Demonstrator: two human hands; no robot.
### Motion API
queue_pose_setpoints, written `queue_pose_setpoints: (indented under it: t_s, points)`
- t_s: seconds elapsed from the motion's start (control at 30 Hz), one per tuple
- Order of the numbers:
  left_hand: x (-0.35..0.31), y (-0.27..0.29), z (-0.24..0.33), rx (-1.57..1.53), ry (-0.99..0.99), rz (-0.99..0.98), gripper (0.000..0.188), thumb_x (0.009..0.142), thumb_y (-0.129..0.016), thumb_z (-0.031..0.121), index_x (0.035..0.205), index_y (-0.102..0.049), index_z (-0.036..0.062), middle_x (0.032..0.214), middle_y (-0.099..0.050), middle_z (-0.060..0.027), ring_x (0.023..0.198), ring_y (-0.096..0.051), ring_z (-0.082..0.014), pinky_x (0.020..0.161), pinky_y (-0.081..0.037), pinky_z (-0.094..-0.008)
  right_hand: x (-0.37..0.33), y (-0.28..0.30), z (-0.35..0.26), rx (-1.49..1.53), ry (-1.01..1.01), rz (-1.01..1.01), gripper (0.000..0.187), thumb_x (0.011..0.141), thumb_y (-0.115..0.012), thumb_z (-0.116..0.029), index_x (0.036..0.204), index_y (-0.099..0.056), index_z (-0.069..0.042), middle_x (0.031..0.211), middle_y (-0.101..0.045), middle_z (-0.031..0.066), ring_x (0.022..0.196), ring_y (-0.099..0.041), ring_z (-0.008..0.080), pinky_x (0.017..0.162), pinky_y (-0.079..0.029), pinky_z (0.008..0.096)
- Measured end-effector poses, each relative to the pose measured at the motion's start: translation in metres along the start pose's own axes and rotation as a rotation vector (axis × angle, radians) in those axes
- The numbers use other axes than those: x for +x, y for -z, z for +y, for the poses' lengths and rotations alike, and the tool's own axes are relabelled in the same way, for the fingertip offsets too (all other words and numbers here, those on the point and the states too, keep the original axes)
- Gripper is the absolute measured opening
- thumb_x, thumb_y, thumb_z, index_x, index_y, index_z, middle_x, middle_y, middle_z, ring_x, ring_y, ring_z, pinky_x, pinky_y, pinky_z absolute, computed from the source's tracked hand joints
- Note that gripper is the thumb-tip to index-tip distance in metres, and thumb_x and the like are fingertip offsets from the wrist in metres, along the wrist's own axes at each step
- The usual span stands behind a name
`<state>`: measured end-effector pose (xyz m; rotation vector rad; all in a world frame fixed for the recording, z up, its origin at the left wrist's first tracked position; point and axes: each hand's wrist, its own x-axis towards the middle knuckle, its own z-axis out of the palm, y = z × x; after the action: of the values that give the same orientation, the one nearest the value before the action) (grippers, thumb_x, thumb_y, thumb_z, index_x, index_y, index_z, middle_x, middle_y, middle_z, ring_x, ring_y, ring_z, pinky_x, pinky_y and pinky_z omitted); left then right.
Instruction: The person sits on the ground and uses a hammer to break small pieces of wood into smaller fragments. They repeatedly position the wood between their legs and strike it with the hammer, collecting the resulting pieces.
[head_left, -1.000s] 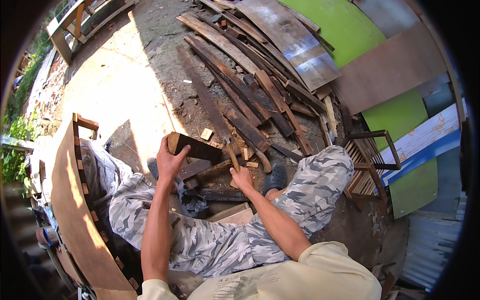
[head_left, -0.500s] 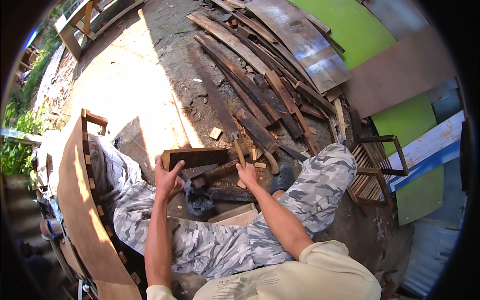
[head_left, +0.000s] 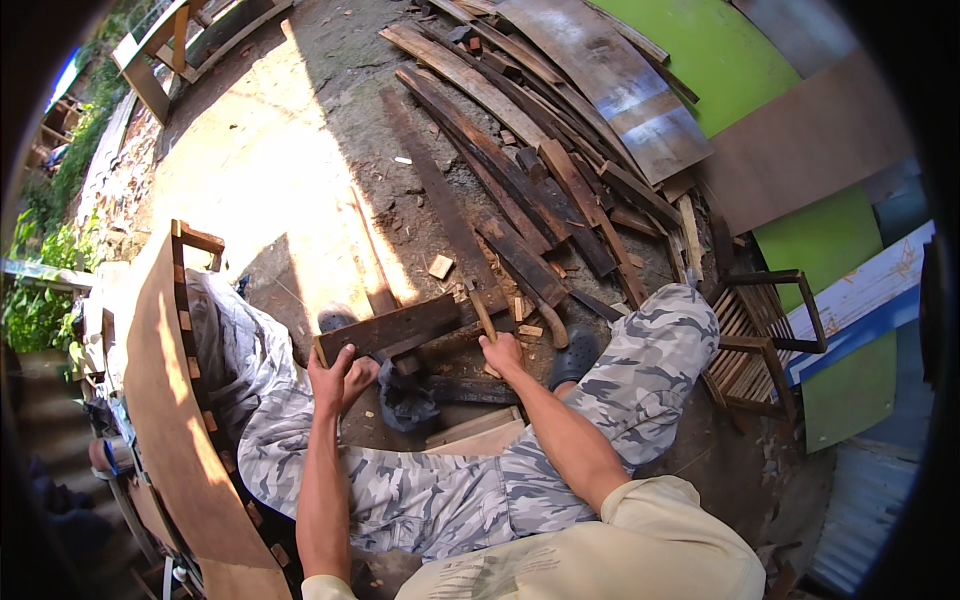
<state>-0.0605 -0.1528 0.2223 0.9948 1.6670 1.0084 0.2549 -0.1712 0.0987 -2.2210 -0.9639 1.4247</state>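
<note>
My left hand (head_left: 330,378) is closed round the left end of a dark wooden board (head_left: 405,327), thumb on its near edge. The board slants up to the right, its broad dark face showing. In my right hand (head_left: 502,354) is a hammer (head_left: 482,312) by its wooden handle. Its head is up at the board's right part; whether they touch I cannot tell. Below the board lie a crumpled dark grey bag or cloth (head_left: 406,402) and a dark timber block (head_left: 470,390). A curved wooden handle (head_left: 553,322) lies right of the hammer.
A pile of old planks (head_left: 520,180) spreads ahead, with sheets of board (head_left: 800,140) at the right. A slatted wooden frame (head_left: 765,340) stands by my right knee, a long curved panel (head_left: 165,400) on my left. Small wood offcuts (head_left: 440,266) and a dark clog (head_left: 576,358) are on the ground.
The board has turned in my left hand; its broad face now shows and its right end reaches behind the hammer. My left hand has dropped slightly. The hammer stays in my right hand.
</note>
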Motion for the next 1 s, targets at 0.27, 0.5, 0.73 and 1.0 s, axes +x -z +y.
queue_pose_setpoints:
  t_s: [0.27, 0.5, 0.73, 1.0]
  points:
    - [-0.006, 0.004, -0.002, 0.090, -0.008, -0.009, 0.042, 0.086, -0.079, 0.016, 0.118, -0.059, -0.0011, 0.108, -0.068, -0.0091, 0.097, -0.064, -0.0169, 0.089, -0.051, -0.0301, -0.006, 0.015, -0.035, 0.128, 0.193, 0.155, 0.043, 0.091, -0.065, -0.045, 0.093, -0.071, -0.002, 0.081, -0.069, 0.0197, 0.082, -0.069, 0.0367, 0.075, -0.050, 0.0475]
    - [-0.008, 0.002, 0.000, 0.097, -0.037, -0.056, 0.043, 0.085, -0.078, 0.015, 0.119, -0.058, -0.0005, 0.108, -0.067, -0.0087, 0.098, -0.064, -0.0168, 0.090, -0.050, -0.0298, 0.012, -0.004, 0.006, 0.014, 0.002, -0.043, 0.045, 0.090, -0.065, -0.042, 0.105, -0.072, 0.000, 0.103, -0.070, 0.0271, 0.104, -0.066, 0.0427, 0.090, -0.051, 0.0490]
    - [-0.016, 0.006, 0.006, 0.092, -0.009, -0.064, 0.045, 0.085, -0.079, 0.016, 0.120, -0.057, -0.0009, 0.109, -0.067, -0.0098, 0.099, -0.063, -0.0176, 0.091, -0.050, -0.0307, -0.009, 0.010, -0.033, 0.159, 0.066, 0.091, 0.046, 0.091, -0.064, -0.043, 0.100, -0.072, 0.002, 0.091, -0.072, 0.0249, 0.096, -0.067, 0.0442, 0.085, -0.051, 0.0491]
    - [-0.020, 0.000, 0.012, 0.086, -0.092, -0.083, 0.042, 0.086, -0.076, 0.008, 0.118, -0.052, -0.0039, 0.106, -0.068, -0.0171, 0.093, -0.067, -0.0232, 0.081, -0.056, -0.0337, 0.021, -0.023, 0.017, 0.124, -0.094, -0.031, 0.044, 0.090, -0.067, -0.041, 0.097, -0.073, 0.002, 0.091, -0.072, 0.0250, 0.095, -0.069, 0.0429, 0.083, -0.052, 0.0483]
